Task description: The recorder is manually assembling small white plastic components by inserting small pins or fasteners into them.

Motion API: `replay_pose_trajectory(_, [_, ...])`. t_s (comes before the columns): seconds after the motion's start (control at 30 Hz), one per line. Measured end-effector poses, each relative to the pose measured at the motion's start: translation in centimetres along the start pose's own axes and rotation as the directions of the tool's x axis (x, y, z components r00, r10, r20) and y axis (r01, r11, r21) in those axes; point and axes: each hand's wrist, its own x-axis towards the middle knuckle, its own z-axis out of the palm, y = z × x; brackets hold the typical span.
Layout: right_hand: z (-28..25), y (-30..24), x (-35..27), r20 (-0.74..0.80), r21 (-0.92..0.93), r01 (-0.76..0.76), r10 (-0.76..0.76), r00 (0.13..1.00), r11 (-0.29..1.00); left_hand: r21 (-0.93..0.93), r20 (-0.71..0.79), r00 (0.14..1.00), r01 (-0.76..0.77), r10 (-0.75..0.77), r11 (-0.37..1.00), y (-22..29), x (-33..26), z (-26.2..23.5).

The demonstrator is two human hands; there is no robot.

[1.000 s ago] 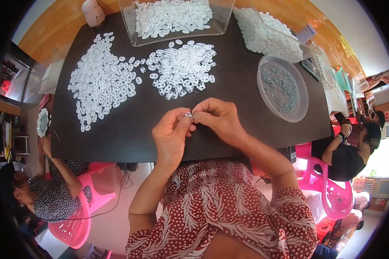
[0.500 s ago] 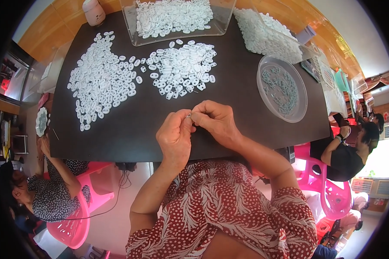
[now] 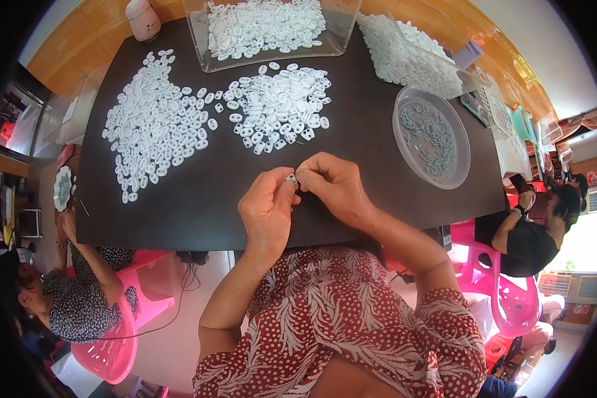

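White oval piece (image 3: 291, 178): mostly hidden by fingertips, above the dark table (image 3: 371, 132).
Left hand (image 3: 265, 209): raised, thumb and forefinger pinching the piece.
Right hand (image 3: 336, 189): arched, thumb and forefinger closed together beside it; anything between them is unclear.
Loose pile (image 3: 278, 103): white two-holed ovals, beyond the hands.
Clear bin (image 3: 331, 52): cut off above.

Bright scene; window (image 3: 585, 242) at right blown out; straight edges bowed near rim, corners black
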Motion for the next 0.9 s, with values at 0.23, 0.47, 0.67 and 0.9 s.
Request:
replay_pose_trajectory(0.23, [-0.6,-0.3,0.1,0.006,0.035,-0.022,0.022,1.000,0.999,-0.157,0.015,0.994,0.109,-0.108,0.981,-0.2,0.1,-0.1])
replay_pose_trajectory(0.47, [-6.0,2.0,5.4,-0.185,-0.626,0.109,-0.284,0.941,0.772,-0.295,0.029,0.991,0.137,-0.134,0.946,-1.0,0.4,-0.4])
replay_pose_trajectory(0.67, [-5.7,3.7,6.7,-0.022,-0.846,0.226,-0.455,0.890,0.484,-0.304,0.084,0.979,0.204,-0.188,0.931,-1.1,0.4,-0.6])
replay_pose_trajectory(0.9, [-6.1,2.9,5.4,0.003,-0.782,0.249,-0.396,0.918,0.571,-0.302,0.094,0.977,0.209,-0.189,0.930,-1.1,0.3,-0.8])
